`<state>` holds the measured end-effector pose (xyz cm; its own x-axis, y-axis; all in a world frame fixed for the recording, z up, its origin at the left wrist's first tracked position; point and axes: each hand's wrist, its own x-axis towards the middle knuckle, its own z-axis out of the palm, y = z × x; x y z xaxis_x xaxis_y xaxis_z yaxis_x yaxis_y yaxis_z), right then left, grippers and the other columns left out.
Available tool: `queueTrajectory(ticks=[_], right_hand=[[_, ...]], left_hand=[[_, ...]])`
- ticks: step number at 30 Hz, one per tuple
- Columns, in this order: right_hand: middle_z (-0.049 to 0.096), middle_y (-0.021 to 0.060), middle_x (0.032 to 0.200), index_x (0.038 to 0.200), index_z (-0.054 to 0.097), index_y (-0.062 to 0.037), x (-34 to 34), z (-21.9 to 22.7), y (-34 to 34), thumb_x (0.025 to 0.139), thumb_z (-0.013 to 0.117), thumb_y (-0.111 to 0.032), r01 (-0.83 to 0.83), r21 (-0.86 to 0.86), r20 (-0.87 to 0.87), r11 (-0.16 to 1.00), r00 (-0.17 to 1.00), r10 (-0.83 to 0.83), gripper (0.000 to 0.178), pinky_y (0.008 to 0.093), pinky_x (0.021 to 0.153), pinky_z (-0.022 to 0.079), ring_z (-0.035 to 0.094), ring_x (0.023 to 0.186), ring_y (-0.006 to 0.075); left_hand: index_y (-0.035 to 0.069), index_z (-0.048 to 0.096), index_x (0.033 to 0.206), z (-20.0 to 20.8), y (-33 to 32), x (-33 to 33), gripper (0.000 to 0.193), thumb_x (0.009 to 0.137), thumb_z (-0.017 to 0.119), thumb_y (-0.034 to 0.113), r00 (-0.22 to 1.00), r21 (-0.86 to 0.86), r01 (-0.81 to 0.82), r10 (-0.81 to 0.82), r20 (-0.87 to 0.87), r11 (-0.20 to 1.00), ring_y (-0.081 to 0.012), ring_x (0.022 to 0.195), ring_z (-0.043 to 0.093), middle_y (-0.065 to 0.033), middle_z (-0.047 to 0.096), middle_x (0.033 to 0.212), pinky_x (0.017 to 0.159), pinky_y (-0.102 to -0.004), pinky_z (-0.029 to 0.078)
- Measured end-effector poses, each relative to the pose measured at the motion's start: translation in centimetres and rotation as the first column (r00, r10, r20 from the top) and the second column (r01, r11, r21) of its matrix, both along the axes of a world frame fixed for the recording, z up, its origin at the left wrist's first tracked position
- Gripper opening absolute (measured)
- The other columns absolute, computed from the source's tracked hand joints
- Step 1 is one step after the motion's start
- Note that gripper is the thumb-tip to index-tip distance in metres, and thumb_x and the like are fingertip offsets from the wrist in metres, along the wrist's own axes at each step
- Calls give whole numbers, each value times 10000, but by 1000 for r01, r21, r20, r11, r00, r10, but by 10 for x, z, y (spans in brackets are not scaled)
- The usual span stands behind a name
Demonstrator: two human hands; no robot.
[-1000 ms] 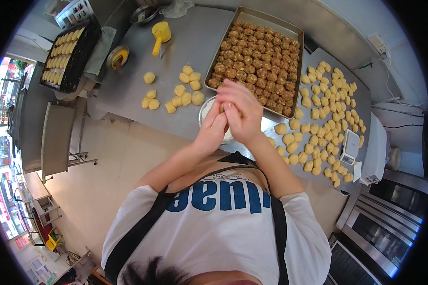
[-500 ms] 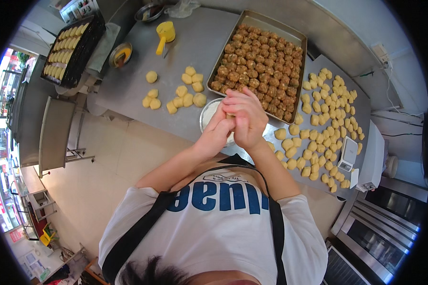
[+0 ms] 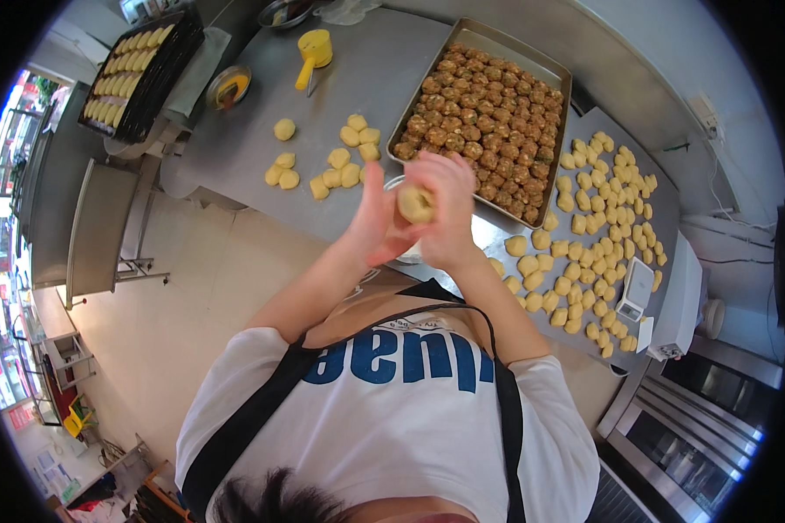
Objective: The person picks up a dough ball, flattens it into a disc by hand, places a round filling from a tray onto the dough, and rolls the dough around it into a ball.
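A pale yellow dough ball (image 3: 416, 203) with a dimple facing up sits between my two hands, above a bowl whose rim and white contents show partly. My right hand (image 3: 451, 209) curls its fingers over the ball and holds it. My left hand (image 3: 371, 222) is spread at the ball's left side, fingers up and palm turned toward it; its contact with the dough is unclear. Both are slightly blurred. Just beyond the hands stands a metal tray (image 3: 566, 105) full of brown filling balls (image 3: 488, 118).
Many dough pieces (image 3: 584, 248) cover the table's right side, beside a white scale (image 3: 637, 289). Smaller dough clusters (image 3: 281, 170) lie to the left. A yellow scoop (image 3: 314, 52), a bowl with yellow liquid (image 3: 229, 87) and a black tray of shaped dough (image 3: 135, 78) stand farther left.
My hands were clasped together around the dough; now the left has parted from the right, and the dimpled ball shows between them. The view has shifted slightly.
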<state>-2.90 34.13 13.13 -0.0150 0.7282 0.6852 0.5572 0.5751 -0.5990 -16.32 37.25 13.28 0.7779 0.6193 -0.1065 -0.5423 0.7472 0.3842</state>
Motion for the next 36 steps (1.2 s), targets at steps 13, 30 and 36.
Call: queueTrajectory(ticks=[13, 30, 36], right_hand=[[395, 182, 1480, 1415, 450, -101, -38, -96, 9, 933, 492, -229, -158, -458, 2, 875, 984, 178, 500, 502, 1147, 207, 359, 1374, 362], [514, 190, 1378, 1319, 513, -9, -4, -143, -63, 853, 645, -332, -17, -495, 286, 869, 941, 181, 582, 455, 1115, 327, 475, 1299, 328], [639, 144, 950, 933, 644, -36, 130, -182, -85, 832, 606, -145, 537, -479, 489, 694, 820, -298, 153, 451, 842, 490, 590, 919, 358]], left_hand=[[79, 470, 1328, -102, 6, -23, 546, 1034, 279, 498, 852, -307, -240, 48, -521, 921, -221, 1213, 542, -98, 564, 1296, 996, -420, 457], [-11, 315, 1460, -159, 14, -5, 670, 1011, 348, 486, 931, -623, -37, -199, -306, 782, -358, 1348, 410, -200, 399, 1479, 1137, -466, 292], [-18, 361, 1427, -142, 17, -3, 589, 1018, 372, 406, 939, -551, -27, -167, -299, 834, -361, 1341, 425, -168, 439, 1456, 1110, -471, 342]])
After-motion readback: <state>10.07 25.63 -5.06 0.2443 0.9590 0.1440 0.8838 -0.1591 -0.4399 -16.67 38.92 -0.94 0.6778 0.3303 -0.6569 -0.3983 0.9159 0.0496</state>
